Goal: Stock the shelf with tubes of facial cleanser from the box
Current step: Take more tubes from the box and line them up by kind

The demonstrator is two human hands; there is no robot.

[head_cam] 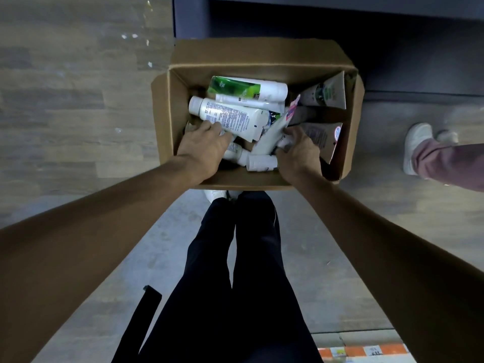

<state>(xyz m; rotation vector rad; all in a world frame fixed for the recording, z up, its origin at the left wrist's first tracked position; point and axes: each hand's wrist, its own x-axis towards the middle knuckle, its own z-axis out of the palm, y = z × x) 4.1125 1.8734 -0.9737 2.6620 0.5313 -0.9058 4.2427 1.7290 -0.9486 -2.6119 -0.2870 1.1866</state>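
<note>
Nearest the camera are the person's own dark trousers point(235, 271) and, past them, the toes of white shoes point(216, 194) on the grey floor point(327, 258). Both bare forearms reach forward into an open cardboard box point(262, 52) that sits on the floor just beyond the shoes.

The left hand point(204, 148) lies at the near-left of the box, its fingers curled against the underside of a white tube with small print point(230, 117) — whether this grip is truly closed around the tube cannot be told. The right hand point(297, 150) is at the near-right, fingers bent down among the tubes, grasping a white tube point(269, 138) that slants up from the pile.

More tubes lie loose in the box: a capped one point(262, 163) between the hands, a green-and-white tube point(246, 91) farther back, and a pale tube point(327, 95) leaning in the far-right corner.

Beyond the box stands the dark base of the shelf point(392, 48). At the right edge, another person's white shoe point(416, 145) and pinkish trouser leg point(450, 165).
</note>
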